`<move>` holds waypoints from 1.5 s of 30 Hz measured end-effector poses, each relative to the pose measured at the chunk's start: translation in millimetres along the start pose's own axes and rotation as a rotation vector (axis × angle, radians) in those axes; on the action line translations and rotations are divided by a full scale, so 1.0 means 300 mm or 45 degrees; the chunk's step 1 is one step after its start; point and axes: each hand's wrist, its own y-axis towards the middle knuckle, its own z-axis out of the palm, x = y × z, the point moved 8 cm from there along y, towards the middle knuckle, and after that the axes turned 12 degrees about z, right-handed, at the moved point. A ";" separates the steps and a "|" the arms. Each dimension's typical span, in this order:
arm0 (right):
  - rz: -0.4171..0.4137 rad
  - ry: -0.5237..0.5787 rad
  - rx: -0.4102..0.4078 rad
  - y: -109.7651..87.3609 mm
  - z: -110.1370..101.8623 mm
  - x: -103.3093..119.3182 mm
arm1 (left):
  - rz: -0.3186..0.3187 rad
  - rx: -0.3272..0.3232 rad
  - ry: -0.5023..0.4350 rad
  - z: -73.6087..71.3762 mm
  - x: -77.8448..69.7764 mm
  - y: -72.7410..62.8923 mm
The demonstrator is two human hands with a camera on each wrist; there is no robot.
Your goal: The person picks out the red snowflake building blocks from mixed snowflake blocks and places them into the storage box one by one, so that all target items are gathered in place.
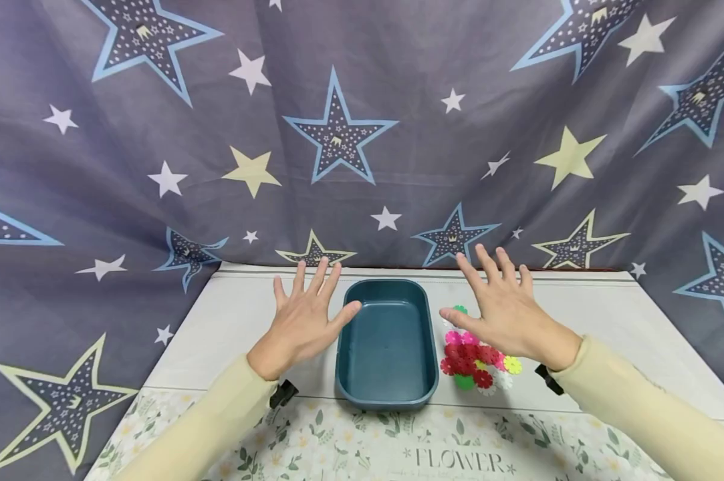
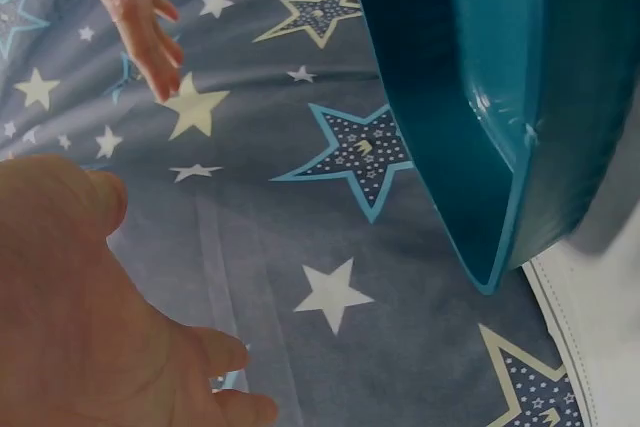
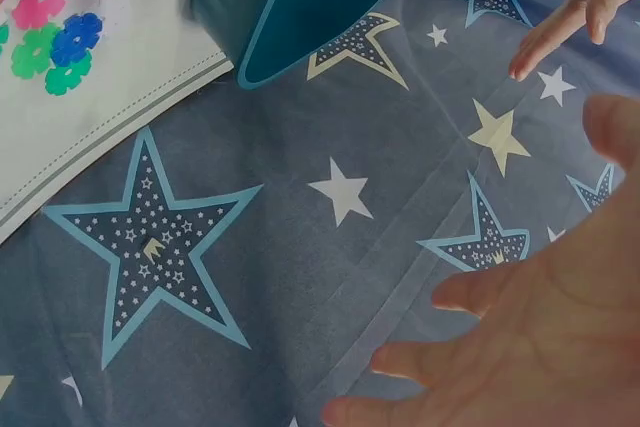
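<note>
Biggest thing you've got is the grey star-print curtain (image 1: 362,207), hanging behind the table and round both sides. In front of it is your table (image 1: 229,321): white surface, with a leafy floral band and the word "FLOWER" (image 1: 460,459) along the near side.

Your cream sleeves (image 1: 205,421) come in from the two bottom corners. Between your hands sits the teal bin (image 1: 388,354), a deep rounded rectangle, standing upright on the table with its long side running away from you.

Your left hand (image 1: 304,324) hovers just beside the bin's left side, fingers spread wide, thumb overlapping the rim in the head view. Your right hand (image 1: 506,317) is up too, fingers wide apart, partly over the pile of flower-shaped pieces (image 1: 470,354). That pile lies flat just right of the bin: red, pink, green, yellow and some pale ones. Your right wrist view also catches a blue piece (image 3: 76,39) among green ones.

Smallest bits: a black gadget (image 1: 283,394) at each wrist.
</note>
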 end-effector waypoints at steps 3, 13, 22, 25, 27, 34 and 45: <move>0.007 0.008 0.007 0.004 0.003 -0.007 | -0.006 0.002 -0.005 0.011 0.009 0.008; 0.065 0.015 0.074 0.022 0.043 -0.053 | 0.014 -0.007 0.004 0.040 0.022 0.039; 0.080 0.092 0.116 0.021 0.090 -0.093 | 0.024 -0.009 -0.040 0.080 0.042 0.048; 0.052 0.144 0.133 0.022 0.121 -0.114 | 0.071 -0.066 -0.135 0.097 0.049 0.049; 0.029 0.172 0.140 0.025 0.152 -0.132 | 0.110 -0.123 -0.196 0.110 0.054 0.046; -0.047 0.217 0.139 0.004 0.236 -0.169 | 0.133 -0.259 -0.376 0.175 0.070 0.016; -0.195 0.301 0.163 -0.043 0.333 -0.239 | 0.061 -0.383 -0.494 0.259 0.090 -0.026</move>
